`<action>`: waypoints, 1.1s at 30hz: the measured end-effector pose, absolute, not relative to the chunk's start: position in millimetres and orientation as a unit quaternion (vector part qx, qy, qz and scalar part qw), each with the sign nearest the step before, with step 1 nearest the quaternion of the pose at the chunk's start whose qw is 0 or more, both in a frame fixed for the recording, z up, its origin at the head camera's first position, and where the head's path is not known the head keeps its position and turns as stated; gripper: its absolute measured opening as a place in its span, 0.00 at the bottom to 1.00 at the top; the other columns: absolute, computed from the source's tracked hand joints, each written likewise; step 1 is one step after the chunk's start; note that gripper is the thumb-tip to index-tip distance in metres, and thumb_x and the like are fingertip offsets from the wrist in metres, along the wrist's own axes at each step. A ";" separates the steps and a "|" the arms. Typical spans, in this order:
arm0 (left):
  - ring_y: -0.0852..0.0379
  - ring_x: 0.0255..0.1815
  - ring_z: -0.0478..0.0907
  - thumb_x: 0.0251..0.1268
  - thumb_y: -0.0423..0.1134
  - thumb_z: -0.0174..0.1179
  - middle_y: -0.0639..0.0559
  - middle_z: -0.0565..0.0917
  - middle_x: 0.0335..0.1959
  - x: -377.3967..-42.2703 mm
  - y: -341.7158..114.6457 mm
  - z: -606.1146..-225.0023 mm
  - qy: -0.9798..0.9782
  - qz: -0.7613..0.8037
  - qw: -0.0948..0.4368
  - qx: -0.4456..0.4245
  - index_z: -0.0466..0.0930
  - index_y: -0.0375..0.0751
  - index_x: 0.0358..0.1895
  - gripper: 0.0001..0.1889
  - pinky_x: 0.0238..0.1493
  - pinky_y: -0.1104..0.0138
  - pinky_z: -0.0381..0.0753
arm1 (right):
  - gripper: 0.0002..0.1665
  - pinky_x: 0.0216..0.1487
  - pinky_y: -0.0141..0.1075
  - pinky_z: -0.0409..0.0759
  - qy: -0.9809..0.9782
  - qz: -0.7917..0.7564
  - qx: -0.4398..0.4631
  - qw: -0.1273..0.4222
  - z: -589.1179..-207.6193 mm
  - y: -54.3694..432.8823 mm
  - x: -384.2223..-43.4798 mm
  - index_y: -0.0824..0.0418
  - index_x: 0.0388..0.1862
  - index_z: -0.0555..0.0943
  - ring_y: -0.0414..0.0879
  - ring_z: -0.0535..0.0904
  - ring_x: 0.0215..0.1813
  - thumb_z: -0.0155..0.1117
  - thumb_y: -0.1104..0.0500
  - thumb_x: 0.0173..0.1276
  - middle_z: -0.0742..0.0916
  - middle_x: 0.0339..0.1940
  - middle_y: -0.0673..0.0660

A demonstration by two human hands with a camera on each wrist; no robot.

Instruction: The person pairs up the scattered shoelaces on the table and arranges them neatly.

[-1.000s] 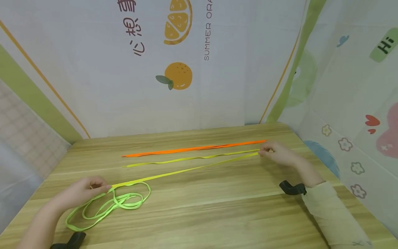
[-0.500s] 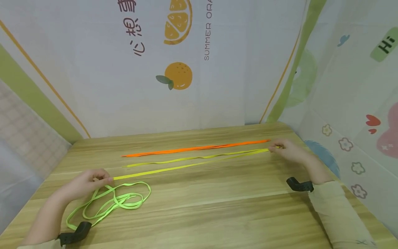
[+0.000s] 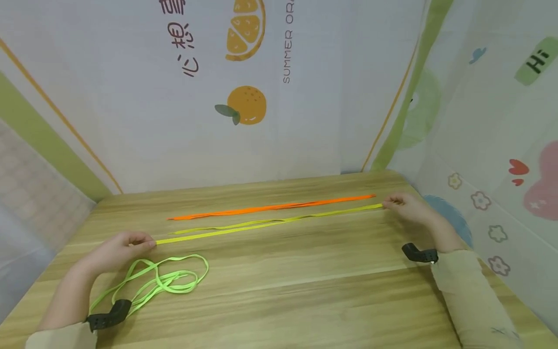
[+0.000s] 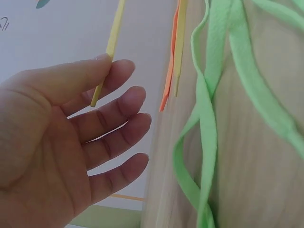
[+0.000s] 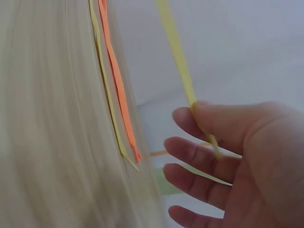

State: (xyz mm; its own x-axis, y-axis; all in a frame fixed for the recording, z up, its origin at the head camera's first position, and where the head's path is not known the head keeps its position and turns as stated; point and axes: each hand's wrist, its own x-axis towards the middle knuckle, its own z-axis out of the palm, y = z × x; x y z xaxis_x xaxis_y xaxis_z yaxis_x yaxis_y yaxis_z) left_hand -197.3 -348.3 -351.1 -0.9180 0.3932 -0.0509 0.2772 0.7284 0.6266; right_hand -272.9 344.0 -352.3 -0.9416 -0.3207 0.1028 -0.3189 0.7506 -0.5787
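A flat yellow shoelace [image 3: 226, 231] is stretched straight between both hands, raised off the table. My left hand [image 3: 124, 249] pinches one tip between thumb and index finger; the left wrist view shows the yellow shoelace's end [image 4: 97, 92] poking past the thumb. At the far right my right hand [image 3: 407, 208] pinches the other end, and a short tail hangs over the fingers in the right wrist view. A second yellow shoelace [image 5: 105, 85] lies on the table, partly behind the held one. Beyond it lies an orange shoelace [image 3: 261, 209], laid out straight.
A loosely looped green shoelace [image 3: 176, 283] lies on the wooden table [image 3: 283, 300] just below my left hand. Printed cloth [image 3: 305, 121] hangs behind the table and along its sides. Black wrist mounts [image 3: 419, 253] sit on both forearms.
My right hand has shifted right and slightly away from me. My left hand has risen farther off the green loops, and the held yellow shoelace now runs close to the one lying down.
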 end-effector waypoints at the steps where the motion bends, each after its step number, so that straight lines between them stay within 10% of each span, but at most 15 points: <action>1: 0.54 0.37 0.73 0.75 0.42 0.50 0.49 0.79 0.33 -198.6 -347.7 -350.3 0.926 0.320 0.091 0.178 0.80 0.38 0.40 0.12 0.36 0.63 0.74 | 0.16 0.46 0.53 0.73 0.937 -0.305 -0.170 0.000 -353.4 345.7 -273.8 0.69 0.45 0.80 0.62 0.75 0.51 0.52 0.57 0.76 0.83 0.45 0.65; 19: 0.50 0.45 0.76 0.69 0.46 0.58 0.47 0.83 0.41 -229.8 -347.5 -362.6 0.932 0.328 0.102 0.118 0.83 0.33 0.43 0.17 0.45 0.53 0.75 | 0.21 0.42 0.41 0.68 0.903 -0.418 -0.076 0.066 -383.6 357.4 -295.7 0.71 0.41 0.76 0.50 0.69 0.41 0.58 0.50 0.72 0.78 0.39 0.59; 33: 0.59 0.31 0.75 0.73 0.39 0.54 0.49 0.80 0.29 -235.8 -348.3 -373.6 0.919 0.356 0.095 0.142 0.81 0.30 0.38 0.13 0.35 0.67 0.76 | 0.29 0.41 0.38 0.71 0.898 -0.436 -0.028 0.043 -398.4 359.1 -307.9 0.73 0.51 0.76 0.46 0.73 0.39 0.57 0.46 0.72 0.81 0.41 0.58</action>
State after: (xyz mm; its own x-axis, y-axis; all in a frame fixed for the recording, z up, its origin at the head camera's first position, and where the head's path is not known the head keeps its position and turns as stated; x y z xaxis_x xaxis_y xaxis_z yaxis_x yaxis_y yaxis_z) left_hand -235.8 -348.3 -373.6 -0.9416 0.3287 -0.0732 0.1936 0.7064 0.6809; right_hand -307.9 359.1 -398.4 -0.9947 -0.0877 -0.0534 -0.0123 0.6181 -0.7860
